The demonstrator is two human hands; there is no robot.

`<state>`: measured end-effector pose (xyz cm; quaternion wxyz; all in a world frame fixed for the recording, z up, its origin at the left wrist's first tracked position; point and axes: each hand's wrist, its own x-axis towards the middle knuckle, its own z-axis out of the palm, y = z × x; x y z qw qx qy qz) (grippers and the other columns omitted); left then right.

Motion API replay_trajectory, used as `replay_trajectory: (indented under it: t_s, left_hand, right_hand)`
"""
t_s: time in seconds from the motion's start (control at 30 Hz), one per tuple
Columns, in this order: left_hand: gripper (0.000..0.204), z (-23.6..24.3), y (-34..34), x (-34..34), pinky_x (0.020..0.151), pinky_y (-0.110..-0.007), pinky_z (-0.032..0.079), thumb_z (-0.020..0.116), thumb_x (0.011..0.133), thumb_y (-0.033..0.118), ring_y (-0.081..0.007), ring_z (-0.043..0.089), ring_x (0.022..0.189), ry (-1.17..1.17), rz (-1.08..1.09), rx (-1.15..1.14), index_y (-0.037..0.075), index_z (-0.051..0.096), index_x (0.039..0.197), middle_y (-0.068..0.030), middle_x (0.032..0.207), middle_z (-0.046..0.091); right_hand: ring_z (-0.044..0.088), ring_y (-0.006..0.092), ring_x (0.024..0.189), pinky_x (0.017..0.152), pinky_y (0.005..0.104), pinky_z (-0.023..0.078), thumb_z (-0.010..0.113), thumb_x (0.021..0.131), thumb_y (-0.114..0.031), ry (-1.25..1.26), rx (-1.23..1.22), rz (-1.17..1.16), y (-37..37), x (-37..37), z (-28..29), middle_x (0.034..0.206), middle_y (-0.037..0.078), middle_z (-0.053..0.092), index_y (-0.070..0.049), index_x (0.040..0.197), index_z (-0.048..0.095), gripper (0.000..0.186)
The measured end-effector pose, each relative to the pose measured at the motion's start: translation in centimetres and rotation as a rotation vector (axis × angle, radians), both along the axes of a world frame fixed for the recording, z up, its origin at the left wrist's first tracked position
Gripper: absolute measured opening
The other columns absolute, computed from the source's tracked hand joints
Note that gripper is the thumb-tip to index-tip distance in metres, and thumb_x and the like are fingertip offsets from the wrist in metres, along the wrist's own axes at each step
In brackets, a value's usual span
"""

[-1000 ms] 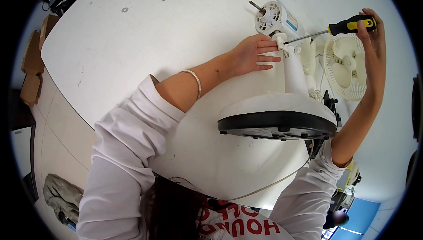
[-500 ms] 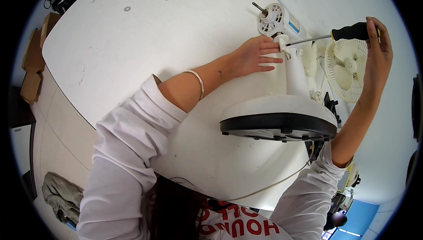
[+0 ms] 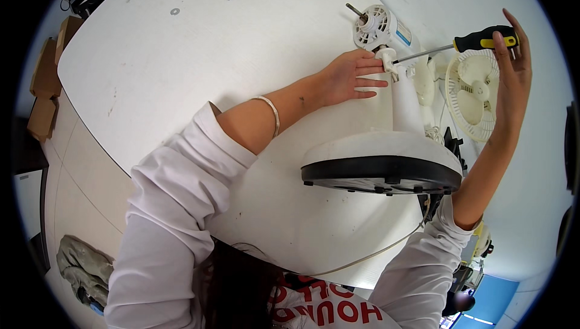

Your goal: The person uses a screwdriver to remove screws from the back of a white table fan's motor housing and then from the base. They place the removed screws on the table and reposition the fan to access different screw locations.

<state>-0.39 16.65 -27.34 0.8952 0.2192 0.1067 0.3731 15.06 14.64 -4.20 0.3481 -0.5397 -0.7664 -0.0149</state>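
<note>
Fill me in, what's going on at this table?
A person is working on a tipped-over fan. The right hand holds a black-and-yellow screwdriver, its tip at the white neck joint beside the exposed motor. The left hand, fingers spread, is at that joint. The fan's base has its underside toward the person. A washer lies farther off on the tabletop.
</note>
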Motion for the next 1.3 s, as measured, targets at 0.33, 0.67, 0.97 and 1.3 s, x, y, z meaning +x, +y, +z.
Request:
replay_trajectory:
  t_s: [0.33,0.67,0.97,1.3]
  left_hand:
    - [0.056,-0.1,0.1,-0.1,0.097,-0.038,0.037,0.048,0.088,0.037,-0.0252,0.049,0.118,-0.006,0.004,-0.006,0.002,0.040,0.131,-0.0068,0.136,0.043]
    - [0.055,-0.2,0.2,0.0,0.096,-0.037,0.038,0.046,0.088,0.036,-0.0241,0.049,0.117,0.005,0.010,-0.008,0.002,0.040,0.131,-0.0063,0.136,0.043]
    - [0.056,-0.3,0.2,0.1,0.095,-0.037,0.038,0.045,0.089,0.037,-0.0239,0.049,0.118,0.007,0.007,0.003,0.002,0.038,0.132,-0.0069,0.137,0.042]
    - [0.057,-0.3,0.2,-0.1,0.096,-0.037,0.038,0.045,0.089,0.037,-0.0241,0.049,0.118,-0.006,0.000,0.021,0.002,0.037,0.133,-0.0071,0.138,0.040]
  right_hand:
    - [0.055,0.0207,0.111,0.097,0.0321,0.041,0.063,0.082,-0.030,0.034,0.012,0.013,0.6,0.0,-0.2,0.111,0.013,0.060,-0.008,0.122,0.052,0.047]
    - [0.055,0.0235,0.113,0.098,0.0372,0.042,0.055,0.080,-0.014,-0.010,0.016,0.083,0.6,0.1,-0.1,0.121,0.014,0.055,-0.012,0.127,0.050,0.047]
    - [0.058,0.0229,0.106,0.094,0.0326,0.045,0.051,0.084,-0.014,0.218,-0.065,0.193,0.4,0.3,-0.3,0.124,0.016,0.052,0.002,0.116,0.052,0.036]
    - [0.054,0.0204,0.112,0.099,0.0321,0.038,0.060,0.084,-0.019,0.142,-0.086,0.029,0.2,0.4,0.6,0.111,0.013,0.060,-0.001,0.121,0.050,0.043]
